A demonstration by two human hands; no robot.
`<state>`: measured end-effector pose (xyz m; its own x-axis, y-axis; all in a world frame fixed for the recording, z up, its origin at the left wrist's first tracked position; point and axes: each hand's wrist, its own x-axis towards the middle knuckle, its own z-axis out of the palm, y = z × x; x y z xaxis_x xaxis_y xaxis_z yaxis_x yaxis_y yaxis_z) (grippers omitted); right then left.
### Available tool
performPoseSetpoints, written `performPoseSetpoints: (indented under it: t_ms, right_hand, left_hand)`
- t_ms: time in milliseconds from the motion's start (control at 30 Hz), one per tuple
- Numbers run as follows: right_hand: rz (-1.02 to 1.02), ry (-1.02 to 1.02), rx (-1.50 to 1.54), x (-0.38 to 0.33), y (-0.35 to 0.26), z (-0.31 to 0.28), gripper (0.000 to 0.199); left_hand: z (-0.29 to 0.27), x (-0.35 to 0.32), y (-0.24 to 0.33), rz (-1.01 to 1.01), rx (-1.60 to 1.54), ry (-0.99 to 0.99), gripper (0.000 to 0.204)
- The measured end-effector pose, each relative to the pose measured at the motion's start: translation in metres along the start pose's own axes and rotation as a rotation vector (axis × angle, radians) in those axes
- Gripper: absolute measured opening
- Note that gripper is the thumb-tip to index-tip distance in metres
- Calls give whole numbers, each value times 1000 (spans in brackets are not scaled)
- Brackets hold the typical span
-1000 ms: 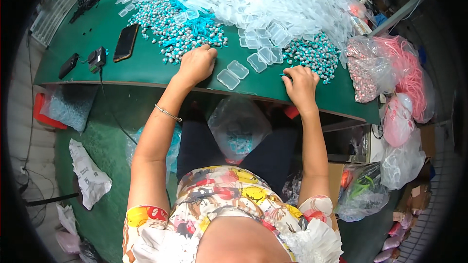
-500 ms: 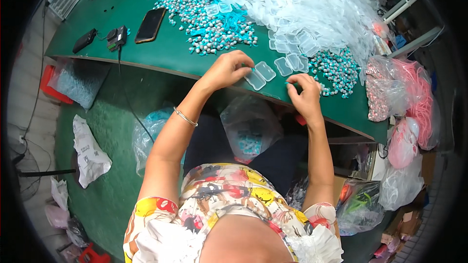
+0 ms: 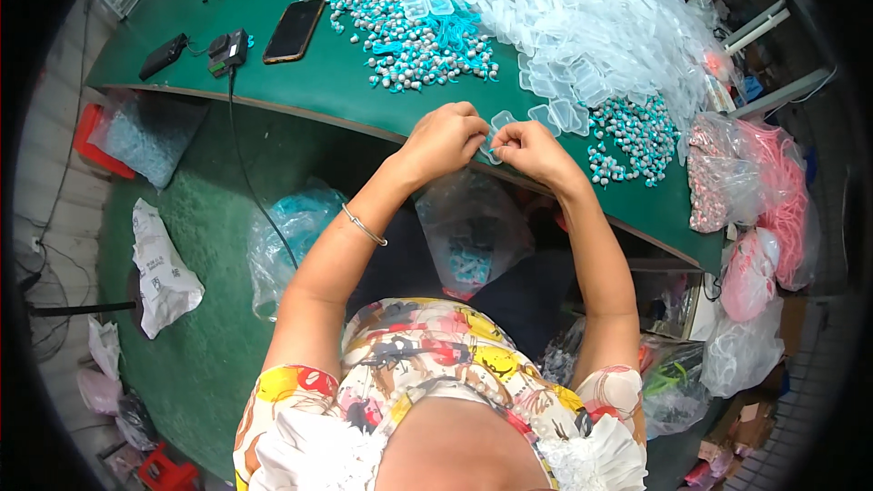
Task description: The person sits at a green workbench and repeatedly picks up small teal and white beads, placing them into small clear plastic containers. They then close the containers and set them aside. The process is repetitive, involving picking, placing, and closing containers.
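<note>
An opened clear plastic case (image 3: 501,118) lies at the table's front edge, partly covered by my fingers. My left hand (image 3: 443,141) is closed at its left side, fingertips bent against the case. From the right, my right hand (image 3: 536,153) pinches close over the same case; what is between its fingertips is mostly hidden. Right of the hands, more open clear cases (image 3: 566,116) lie near a small heap of grey-and-teal pieces (image 3: 637,138). A larger heap of such pieces (image 3: 427,59), mixed with teal cords (image 3: 455,29), spreads beyond my left hand.
A big pile of clear plastic cases (image 3: 582,18) covers the far table. At left lie a phone (image 3: 294,31), a small black device (image 3: 227,53) with a cable and a black pouch (image 3: 164,56). Bags of pink cord (image 3: 773,191) hang at right; a clear bag (image 3: 473,227) is below the edge.
My right hand has moved left from beside the small heap to the case at my left hand. My left hand has shifted slightly, and both hands now meet over the case.
</note>
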<state>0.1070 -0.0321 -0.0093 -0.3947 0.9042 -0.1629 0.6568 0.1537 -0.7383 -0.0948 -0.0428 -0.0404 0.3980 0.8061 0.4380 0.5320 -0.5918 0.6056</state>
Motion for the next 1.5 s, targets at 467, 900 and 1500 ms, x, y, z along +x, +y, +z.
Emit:
performPoseSetpoints:
  t_ms: [467,900,1500]
  right_hand:
    - [-54,2,-192,1,-4,-5,15]
    - [-371,449,-356,53,-2,-11,11]
    - [5,194,-677,129,-30,-19,21]
  left_hand:
    - [0,-18,9,79,99,62,26]
    - [0,-22,11,67,122,92,29]
    - [-3,1,-8,130,74,-37,39]
